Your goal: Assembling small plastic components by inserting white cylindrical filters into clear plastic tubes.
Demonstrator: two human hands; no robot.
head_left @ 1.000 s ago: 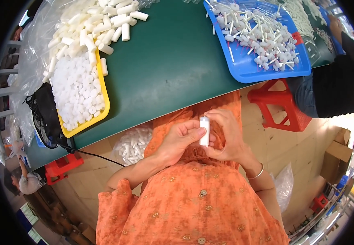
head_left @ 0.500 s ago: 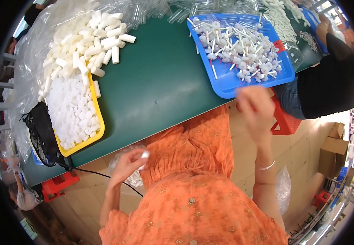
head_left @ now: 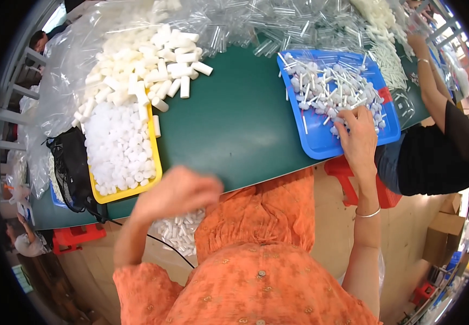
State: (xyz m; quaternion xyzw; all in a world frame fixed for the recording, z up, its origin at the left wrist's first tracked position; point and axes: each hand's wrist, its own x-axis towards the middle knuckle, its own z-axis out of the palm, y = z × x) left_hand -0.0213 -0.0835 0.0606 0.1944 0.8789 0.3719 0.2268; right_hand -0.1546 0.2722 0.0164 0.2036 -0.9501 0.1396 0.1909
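My right hand (head_left: 359,135) reaches over the near rim of a blue tray (head_left: 316,146), its thumb and fingertips closed in among the pieces. Those pieces (head_left: 329,89) are thin white sticks with cloudy, rounded plastic parts on them, heaped loosely. What the fingertips pinch is too small to make out. My left hand (head_left: 185,192) hangs at the table's front edge, right of a yellow tray (head_left: 157,157). Motion smears its fingers, so whether it holds anything is hidden. Small white plastic caps (head_left: 119,146) fill the yellow tray.
White foam-like cylinders (head_left: 164,59) lie heaped behind the yellow tray. Clear tubes (head_left: 283,32) spread along the back of the green table (head_left: 229,119). Below the edge sits a bag of small white cylinders (head_left: 183,233). A black mesh pouch (head_left: 69,162) and a co-worker (head_left: 429,151) flank the table.
My left hand, earlier pinching a small white cylinder lower down, has risen to the table edge beside the yellow tray. My right hand has moved from the blue tray's near rim onto its pieces.
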